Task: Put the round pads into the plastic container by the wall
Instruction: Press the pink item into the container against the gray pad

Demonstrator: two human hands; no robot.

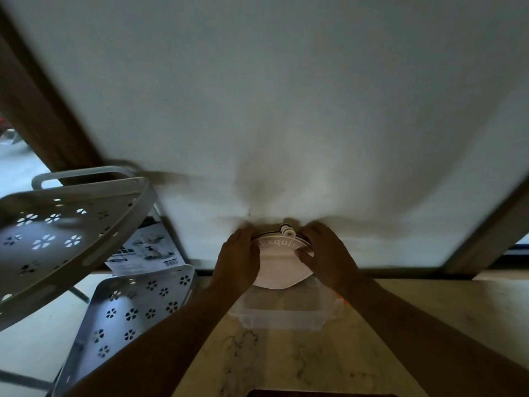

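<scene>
A stack of round white pads with the word "Exquisite" printed on top hangs just above a clear plastic container that stands on the marble counter close to the wall. My left hand grips the stack's left edge. On the right edge sits my right hand, fingers curled over the pads. A small looped tab sticks out at the stack's far edge. The container's far part is hidden behind the pads.
The white wall rises directly behind the container. Grey perforated metal shelf trays and a second panel stand at the left, with a printed cardboard box behind them. Dark frames border both sides.
</scene>
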